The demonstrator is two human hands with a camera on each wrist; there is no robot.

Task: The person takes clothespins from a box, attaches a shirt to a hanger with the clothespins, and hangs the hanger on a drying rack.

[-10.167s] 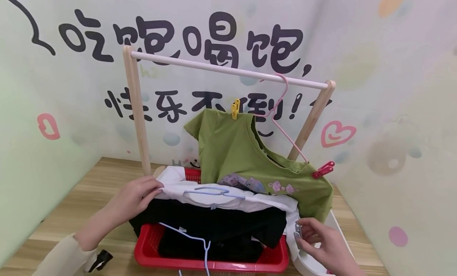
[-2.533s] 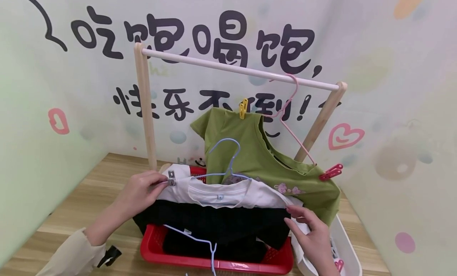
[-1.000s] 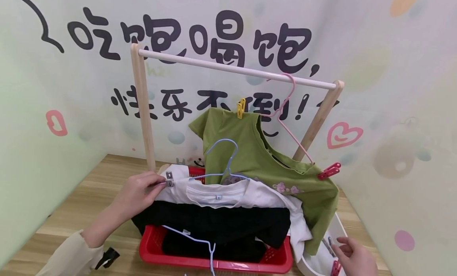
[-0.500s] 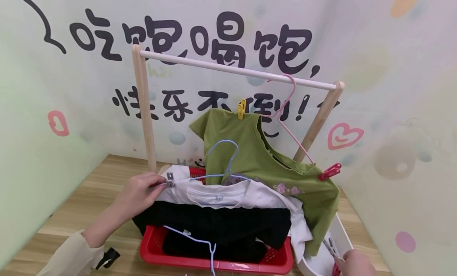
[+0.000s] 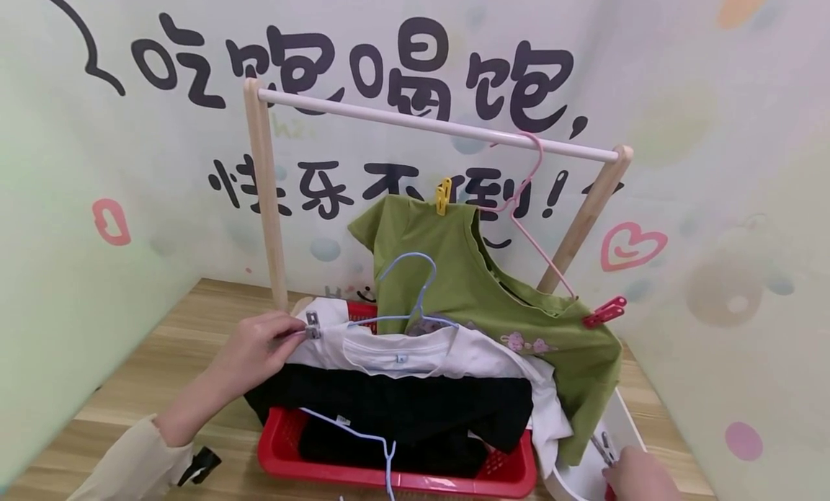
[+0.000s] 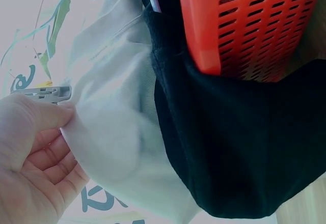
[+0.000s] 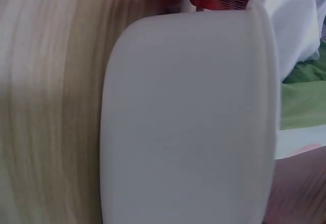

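Observation:
My left hand pinches the left shoulder of a white T-shirt, beside a grey clothespin fastened there. The left wrist view shows the thumb against the shirt's edge, just below the clothespin. A blue hanger sits in the shirt's neck, hook upward. My right hand reaches into a white box at lower right, next to another grey clothespin. Its fingers are hidden; the right wrist view shows mostly the outer wall of the box.
A red basket holds black clothing with a second blue hanger. Behind, a green T-shirt hangs from a rack on a pink hanger, with yellow and red clothespins.
Since the oldest frame, a grey clothespin has come onto the shirt's left shoulder and the hanger's hook has risen. My right hand has left the shirt's right side for the white box.

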